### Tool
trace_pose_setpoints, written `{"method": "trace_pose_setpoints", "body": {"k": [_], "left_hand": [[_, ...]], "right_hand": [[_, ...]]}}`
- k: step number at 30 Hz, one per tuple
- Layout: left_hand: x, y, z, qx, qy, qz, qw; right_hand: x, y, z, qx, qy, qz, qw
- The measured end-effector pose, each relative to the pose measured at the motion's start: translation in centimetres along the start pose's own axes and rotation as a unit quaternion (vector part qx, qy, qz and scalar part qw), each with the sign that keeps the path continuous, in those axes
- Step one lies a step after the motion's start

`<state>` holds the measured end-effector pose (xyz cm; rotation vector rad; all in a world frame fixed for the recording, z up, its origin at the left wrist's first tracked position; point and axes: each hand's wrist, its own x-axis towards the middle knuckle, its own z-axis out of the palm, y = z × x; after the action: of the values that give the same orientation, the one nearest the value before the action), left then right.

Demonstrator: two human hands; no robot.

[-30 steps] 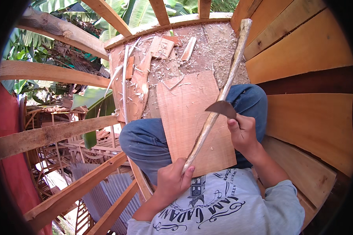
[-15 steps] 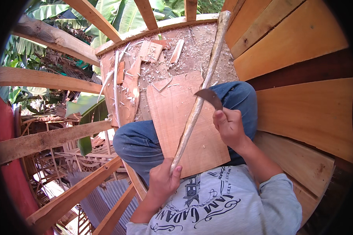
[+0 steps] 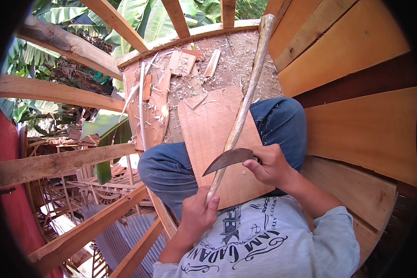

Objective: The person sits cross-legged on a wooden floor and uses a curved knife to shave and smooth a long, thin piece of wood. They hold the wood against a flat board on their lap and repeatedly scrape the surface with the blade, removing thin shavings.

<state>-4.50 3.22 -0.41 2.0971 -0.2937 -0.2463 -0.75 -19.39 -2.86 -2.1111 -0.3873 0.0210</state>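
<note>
A long, pale, partly peeled stick (image 3: 248, 99) slants from my lap up to the far edge of the floor. Its near end sits in my left hand (image 3: 199, 211), which is wrapped round it. My right hand (image 3: 271, 166) grips a knife with a broad curved blade (image 3: 228, 160); the handle is mostly hidden in my fingers. The blade lies across the stick, a short way above my left hand, its tip pointing left. Beneath the stick a flat wooden board (image 3: 206, 125) rests across my lap, between my knees.
Wood shavings and offcuts (image 3: 183, 63) litter the floor beyond the board, with long pale strips (image 3: 142, 106) at its left. Wooden rails (image 3: 65, 157) run along the left side, with banana leaves outside. Plank walling (image 3: 361, 120) stands close on the right.
My right hand has drawn the knife down along the stick toward my left hand, and the blade now points left across it. My left hand keeps its grip on the stick.
</note>
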Motion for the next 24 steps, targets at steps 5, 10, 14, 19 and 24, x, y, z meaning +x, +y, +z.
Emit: {"method": "trace_pose_setpoints", "body": {"k": [5,10,14,19,24], "left_hand": [[0.2,0.2,-0.2,0.018,-0.016,0.02,1.0],[0.6,0.7,-0.8,-0.006,-0.033,-0.019,0.999],[0.6,0.7,-0.6,-0.041,-0.014,-0.002,0.999],[0.4,0.2,-1.0,-0.011,-0.016,-0.016,1.0],[0.6,0.6,-1.2,-0.02,0.01,0.003,1.0]], "right_hand": [[-0.3,0.2,0.6,0.043,0.039,0.035,0.998],[0.3,0.4,0.2,0.065,0.074,0.093,0.991],[-0.1,-0.9,0.7,-0.044,-0.012,-0.096,0.994],[0.7,0.3,-0.1,0.074,0.086,0.085,0.99],[0.6,-0.4,0.9,-0.046,-0.018,-0.098,0.994]]}}
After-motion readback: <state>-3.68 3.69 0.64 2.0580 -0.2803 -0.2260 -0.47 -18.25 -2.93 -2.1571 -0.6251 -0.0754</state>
